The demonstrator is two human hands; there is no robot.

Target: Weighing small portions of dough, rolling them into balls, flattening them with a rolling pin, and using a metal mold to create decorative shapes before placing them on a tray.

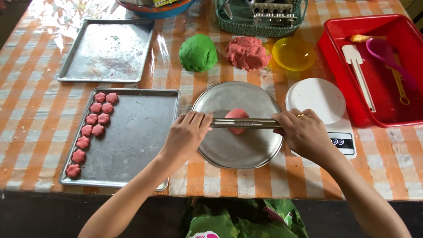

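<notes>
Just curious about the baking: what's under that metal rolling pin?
A flattened pink dough piece on the round metal plate. The rolling pin hides its middle strip.

The left hand [187, 134] and right hand [302, 130] grip a metal rolling pin [244, 123] by its ends, pressed across a pink dough piece [237, 115] on a round metal plate [229, 150] on the bench [39, 110].

On the table [246, 180], a round plate [238, 150] sits near the front edge, with a dough piece [235, 115] on it and a metal rod [244, 123] lying across that piece. Left of the plate lies a baking tray [141, 141] with flower-shaped pieces [92, 130] along its left side; behind it lies a second tray [108, 48]. Behind the plate sit two dough lumps [198, 53] side by side. A kitchen scale [319, 103] stands just right of the plate.
</notes>
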